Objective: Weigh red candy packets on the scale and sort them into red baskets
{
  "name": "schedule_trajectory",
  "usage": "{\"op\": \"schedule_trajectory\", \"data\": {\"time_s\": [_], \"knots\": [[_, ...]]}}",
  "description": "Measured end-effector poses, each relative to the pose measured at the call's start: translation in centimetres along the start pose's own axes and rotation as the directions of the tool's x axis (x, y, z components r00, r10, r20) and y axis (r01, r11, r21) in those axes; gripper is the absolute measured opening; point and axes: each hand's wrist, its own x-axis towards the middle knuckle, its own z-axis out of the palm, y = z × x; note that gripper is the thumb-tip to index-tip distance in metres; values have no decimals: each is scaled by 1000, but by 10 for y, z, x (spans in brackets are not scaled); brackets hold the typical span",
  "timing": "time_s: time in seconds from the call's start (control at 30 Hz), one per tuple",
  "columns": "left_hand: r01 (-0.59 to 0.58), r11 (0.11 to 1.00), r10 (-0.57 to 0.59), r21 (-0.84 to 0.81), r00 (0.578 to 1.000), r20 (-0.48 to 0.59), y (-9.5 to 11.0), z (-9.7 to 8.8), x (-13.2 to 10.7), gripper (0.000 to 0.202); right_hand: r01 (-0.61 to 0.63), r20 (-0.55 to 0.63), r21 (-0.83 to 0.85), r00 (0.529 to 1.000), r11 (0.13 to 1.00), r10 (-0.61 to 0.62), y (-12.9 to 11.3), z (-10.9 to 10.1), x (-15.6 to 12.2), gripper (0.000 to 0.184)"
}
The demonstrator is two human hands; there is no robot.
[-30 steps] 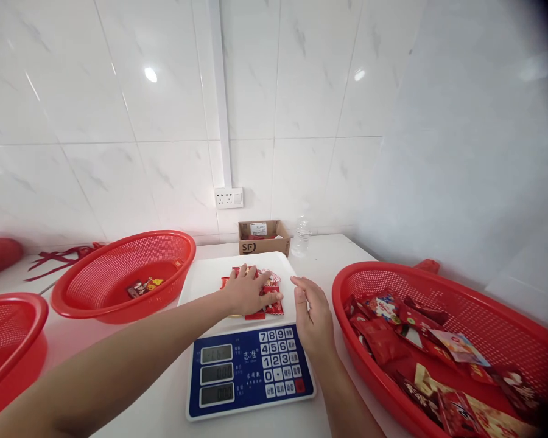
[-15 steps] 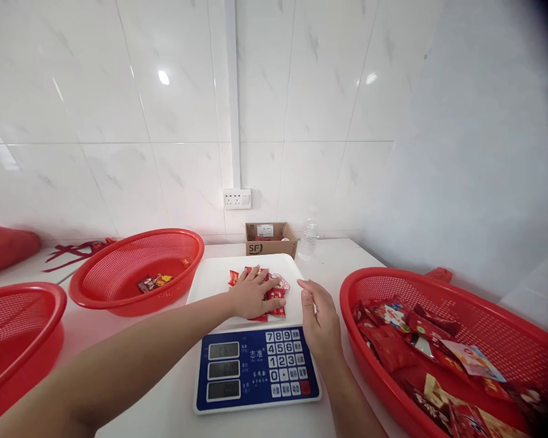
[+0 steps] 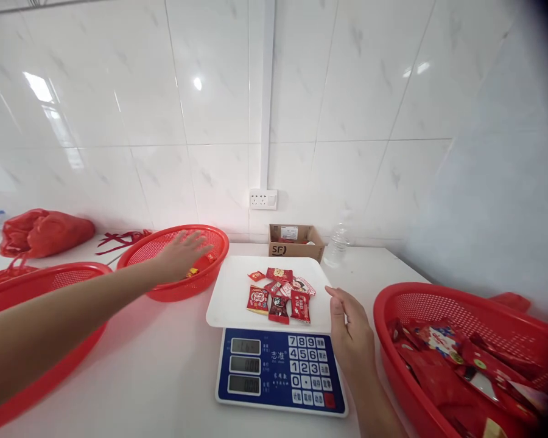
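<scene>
My left hand (image 3: 181,257) is above the back left red basket (image 3: 134,258), fingers spread, slightly blurred, with nothing seen in it. In that basket lie a few small packets, partly hidden by the hand. At the right edge of the white scale tray (image 3: 228,304), my right hand (image 3: 354,328) is half curled, thumb apart from the fingers, with nothing seen in it; I cannot tell whether it touches the tray. Several red snack packets (image 3: 279,309) lie spread on the tray. Below them is the blue scale panel (image 3: 278,356) with its keys and displays.
A large red basket (image 3: 388,304) of wrapped snacks stands at the right. Another red basket (image 3: 98,271) is at the front left, partly behind my arm. Against the wall are a cardboard box (image 3: 296,248), a clear plastic bottle (image 3: 338,243) and a red bag (image 3: 50,232).
My left hand has lifted off the packets on the tray and moved left over the back left basket. The packets now lie uncovered. The right hand stays beside the tray; the view has turned left.
</scene>
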Motion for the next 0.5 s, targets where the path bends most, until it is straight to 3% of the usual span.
{"op": "schedule_trajectory", "data": {"time_s": [0.07, 0.13, 0.2, 0.33, 0.5], "knots": [[128, 968, -144, 217, 988, 59, -45, 5, -26, 61, -18, 10, 6, 1000, 1000, 18, -2, 0, 0, 38], [198, 947, -224, 252, 971, 81, -79, 13, -57, 60, -28, 12, 3, 1000, 1000, 28, -4, 0, -1, 38], [210, 944, -248, 252, 960, 128, -99, 26, -89, 62, -39, 11, -2, 999, 999, 39, -4, 0, 0, 39], [218, 971, -235, 98, 946, 225, -108, 52, -127, 85, -69, 11, -7, 998, 998, 69, -2, 0, 0, 41], [218, 974, -194, -61, 941, 278, -109, 56, -123, 77, -83, 1, -10, 997, 996, 83, 2, 2, 0, 44]]}}
